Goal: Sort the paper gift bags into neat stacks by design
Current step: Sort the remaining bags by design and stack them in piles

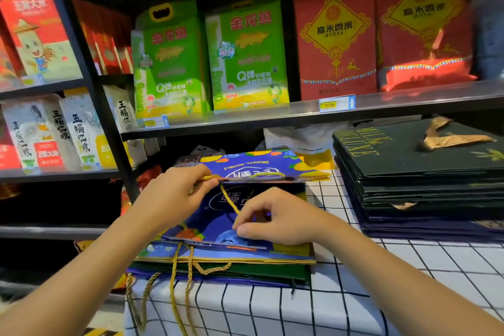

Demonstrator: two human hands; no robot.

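Blue gift bag lying flat atop low stack on checked tabletop. Left hand pinching gold cord handle; right hand pinching cord, fingertips pressing bag. Dark green bag stack sitting just right.
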